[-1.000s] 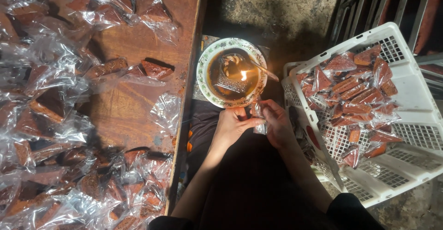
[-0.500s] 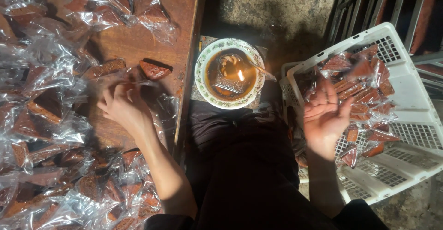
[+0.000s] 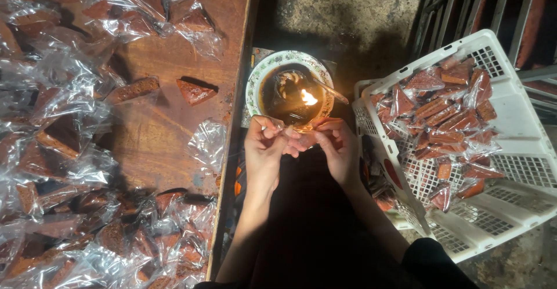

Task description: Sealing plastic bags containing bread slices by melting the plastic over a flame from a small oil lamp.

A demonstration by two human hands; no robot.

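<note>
Clear plastic packet (image 3: 300,133), glinting orange, pinched between left hand (image 3: 266,150) and right hand (image 3: 335,145). Held at six o'clock of flame (image 3: 308,97) in patterned bowl (image 3: 255,83). White crate (image 3: 525,167) at three o'clock.

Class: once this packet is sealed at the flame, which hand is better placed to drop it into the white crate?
Probably the right hand: the white crate sits directly beside it, while the left hand is nearer the wooden table.
</note>
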